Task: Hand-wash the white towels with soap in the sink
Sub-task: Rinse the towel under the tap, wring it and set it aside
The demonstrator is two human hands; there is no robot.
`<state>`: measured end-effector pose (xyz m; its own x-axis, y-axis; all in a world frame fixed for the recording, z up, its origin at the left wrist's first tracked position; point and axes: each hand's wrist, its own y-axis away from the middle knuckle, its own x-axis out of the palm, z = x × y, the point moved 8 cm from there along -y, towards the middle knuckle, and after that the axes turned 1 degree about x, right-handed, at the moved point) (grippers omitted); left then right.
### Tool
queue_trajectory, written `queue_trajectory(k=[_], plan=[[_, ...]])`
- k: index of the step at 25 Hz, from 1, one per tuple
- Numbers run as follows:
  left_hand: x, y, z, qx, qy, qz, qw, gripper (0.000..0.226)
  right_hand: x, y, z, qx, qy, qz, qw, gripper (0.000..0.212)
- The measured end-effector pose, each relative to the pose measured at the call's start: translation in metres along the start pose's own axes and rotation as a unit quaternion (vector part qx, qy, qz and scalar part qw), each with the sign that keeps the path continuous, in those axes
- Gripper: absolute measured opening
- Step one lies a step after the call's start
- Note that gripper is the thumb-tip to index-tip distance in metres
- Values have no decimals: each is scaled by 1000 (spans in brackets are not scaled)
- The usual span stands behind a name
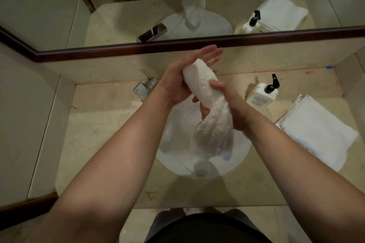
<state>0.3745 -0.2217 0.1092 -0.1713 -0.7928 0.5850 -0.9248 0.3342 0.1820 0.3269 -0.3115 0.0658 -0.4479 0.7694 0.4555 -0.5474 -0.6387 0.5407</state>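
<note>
We wring a rolled white towel (207,104) over the sink (173,156).
Mid-frame, our left hand (183,83) lies flat-fingered against its upper end; our right hand (229,102) curls round its middle.

Faucet (145,87) bounds the sink (173,156) left; soap bottle (262,92) and folded towels (316,132) right.

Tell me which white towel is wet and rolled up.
The towel held over the sink between both hands: it is twisted into a roll. The other towels lie folded flat beside the soap bottle.
</note>
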Motion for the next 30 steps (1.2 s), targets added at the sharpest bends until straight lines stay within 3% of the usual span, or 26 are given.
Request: queue_trajectory(k=[2,4,9,12,17,27,30], plan=[[6,-6,-6,24,42,-12,999,26,5,-1,6,-2,-17,26,999,61],[4,-6,-6,19,37,-63,997,17,2,2,12,-40,-8,-12,999,68],[-12,-1,11,13,-123,-211,970,40,-9,8,6,-119,125,-222,960,77],[-21,9,19,22,-178,-292,939,51,-16,0,-6,-124,200,-284,929,80],[-30,20,27,9,-208,-407,889,53,-29,-8,-23,-135,220,-356,898,73],[-37,39,28,15,-171,-437,883,54,-16,-3,-19,-166,311,-375,858,67],[-31,43,27,12,-113,-390,914,41,-11,3,-15,-166,275,-374,870,69]])
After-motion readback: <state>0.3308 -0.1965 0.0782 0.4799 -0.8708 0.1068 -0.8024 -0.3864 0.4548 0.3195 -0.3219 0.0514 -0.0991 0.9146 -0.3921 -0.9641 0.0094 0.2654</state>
